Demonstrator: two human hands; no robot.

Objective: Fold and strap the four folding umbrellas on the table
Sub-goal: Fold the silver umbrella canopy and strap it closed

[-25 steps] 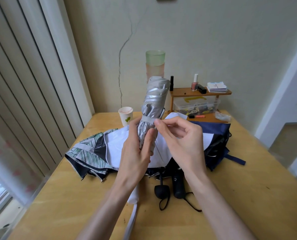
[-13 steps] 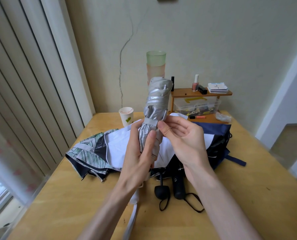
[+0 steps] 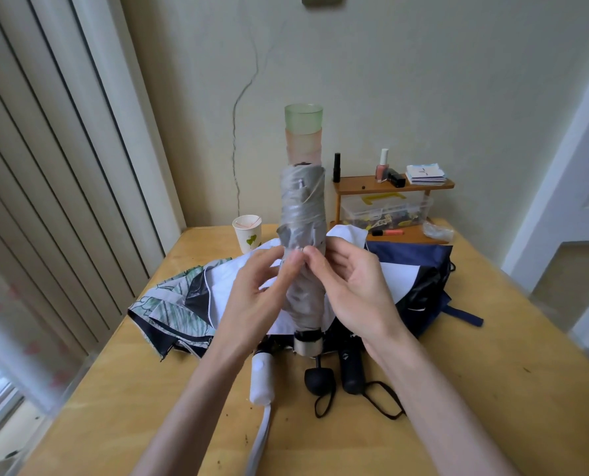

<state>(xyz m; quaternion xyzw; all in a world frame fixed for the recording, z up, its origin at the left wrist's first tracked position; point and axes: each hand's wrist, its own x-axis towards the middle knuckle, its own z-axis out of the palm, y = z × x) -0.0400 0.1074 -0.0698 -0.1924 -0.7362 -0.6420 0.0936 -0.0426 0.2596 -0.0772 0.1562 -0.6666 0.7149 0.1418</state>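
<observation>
The silver umbrella (image 3: pixel 302 214), rolled tight, stands upright over the surface (image 3: pixel 492 372). The left hand (image 3: pixel 257 300) grips its middle and the right hand (image 3: pixel 354 290) pinches there, apparently strapping it. Just behind the silver umbrella, the leaf-print umbrella (image 3: pixel 169 304), white umbrella (image 3: pixel 224 280) and navy umbrella (image 3: pixel 413 259) lie loose, unfolded.

A room in a home. Vertical blinds (image 3: pixel 46 183) hang at 9 o'clock beside a cracked painted wall (image 3: pixel 423 80); at 1 o'clock a small shelf (image 3: pixel 372 187) on the wooden surface (image 3: pixel 492 372) holds nail polish (image 3: pixel 382 168).
</observation>
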